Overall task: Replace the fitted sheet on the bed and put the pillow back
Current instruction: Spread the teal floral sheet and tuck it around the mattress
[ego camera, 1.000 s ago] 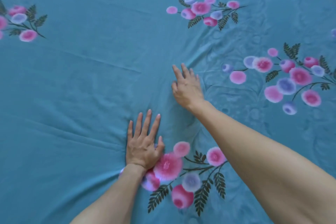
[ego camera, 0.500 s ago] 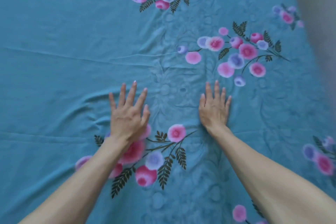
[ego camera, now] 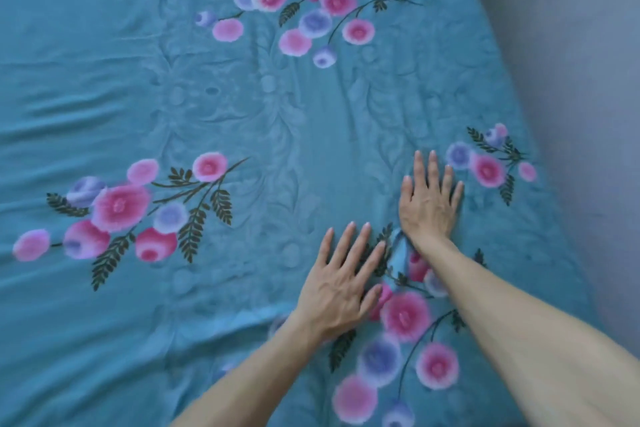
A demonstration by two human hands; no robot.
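Note:
A teal fitted sheet [ego camera: 214,97] printed with pink and lilac flower sprays covers the whole bed. Both my hands lie flat on it, fingers straight and spread. My left hand [ego camera: 341,282] presses the cloth at lower centre, over a flower spray. A little further and to the right, my right hand [ego camera: 429,201] presses the sheet close to the bed's right edge. A small raised fold of cloth stands between the two hands. Long creases run across the sheet's left half. No pillow is in view.
A grey wall [ego camera: 571,62] runs along the bed's right edge, from the top right corner down past my right forearm. The sheet reaches that edge and drops out of sight there.
Both hands have slid to the right across the sheet, toward the wall side. The view has swung right with them, bringing the bed's right edge and the wall in.

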